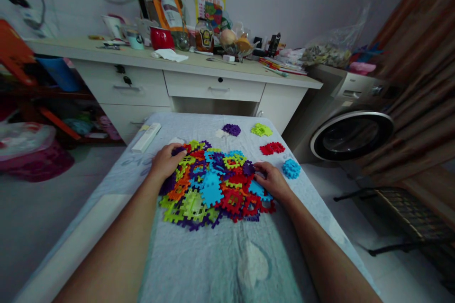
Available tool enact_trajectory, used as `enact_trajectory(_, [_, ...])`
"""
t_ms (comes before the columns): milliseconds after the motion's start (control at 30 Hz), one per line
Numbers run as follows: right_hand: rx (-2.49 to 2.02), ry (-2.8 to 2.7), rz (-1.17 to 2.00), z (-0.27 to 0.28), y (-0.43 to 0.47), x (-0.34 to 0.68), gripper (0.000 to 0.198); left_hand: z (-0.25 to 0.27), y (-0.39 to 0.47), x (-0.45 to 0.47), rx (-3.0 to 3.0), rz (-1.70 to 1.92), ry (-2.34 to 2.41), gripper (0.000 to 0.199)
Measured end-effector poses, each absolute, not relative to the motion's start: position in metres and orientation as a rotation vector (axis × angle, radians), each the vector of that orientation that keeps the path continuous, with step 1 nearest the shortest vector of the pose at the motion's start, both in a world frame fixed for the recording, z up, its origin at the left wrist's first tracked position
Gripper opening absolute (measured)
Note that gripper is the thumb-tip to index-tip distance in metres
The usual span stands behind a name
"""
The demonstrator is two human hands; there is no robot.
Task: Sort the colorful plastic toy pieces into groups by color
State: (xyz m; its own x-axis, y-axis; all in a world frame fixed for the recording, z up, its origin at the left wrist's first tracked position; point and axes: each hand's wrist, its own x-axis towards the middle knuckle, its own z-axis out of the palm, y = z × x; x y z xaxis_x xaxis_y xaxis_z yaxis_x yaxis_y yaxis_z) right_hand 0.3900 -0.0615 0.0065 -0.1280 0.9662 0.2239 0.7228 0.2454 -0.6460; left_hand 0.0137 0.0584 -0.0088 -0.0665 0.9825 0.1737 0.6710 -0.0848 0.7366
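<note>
A heap of toothed plastic building pieces [212, 188] in light blue, red, orange, lime green and purple lies on the cloth-covered table [199, 265]. At the heap's far left edge is my left hand [166, 164], its thumb and fingers closed about a purple piece [177, 151]. My right hand [273, 181] is at the right side of the heap, with its fingertips closed on a purple toothed piece [249, 167]. Beyond it, apart from the heap, lie small groups: purple pieces [232, 129], lime green pieces [261, 129], red pieces [272, 148] and light blue pieces [291, 169].
A white oblong box [146, 138] lies at the table's far left. Behind stands a white desk [213, 86] bearing a red pot [162, 38], jars and papers. To the right are a washing machine [341, 118] and a low black rack [401, 213]. A pink bin [39, 161] stands left.
</note>
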Motion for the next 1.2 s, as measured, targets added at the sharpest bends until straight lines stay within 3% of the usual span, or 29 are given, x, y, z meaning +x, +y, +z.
enact_trajectory(200, [-1.562,-1.863,0.666,0.010,-0.054,0.389,0.031,-0.011,0.059,0.013,1.789,0.970,1.782,0.039])
enact_trajectory(367, [-1.582,-1.752,0.765,0.012,-0.049,0.388,0.042,-0.012,0.059,0.012,1.793,0.977,1.773,0.038])
enact_trajectory(600, [-1.432,-1.437,1.047,0.024,-0.035,0.390,0.029,-0.013,0.059,0.012,1.799,1.004,1.769,0.036])
enact_trajectory(967, [-1.569,-1.130,0.956,0.050,0.064,0.344,0.012,-0.010,0.057,0.013,1.810,1.000,1.791,0.034])
enact_trajectory(1200, [-1.686,-1.070,0.951,0.045,0.116,0.302,0.018,-0.007,0.055,0.013,1.795,1.002,1.782,0.035])
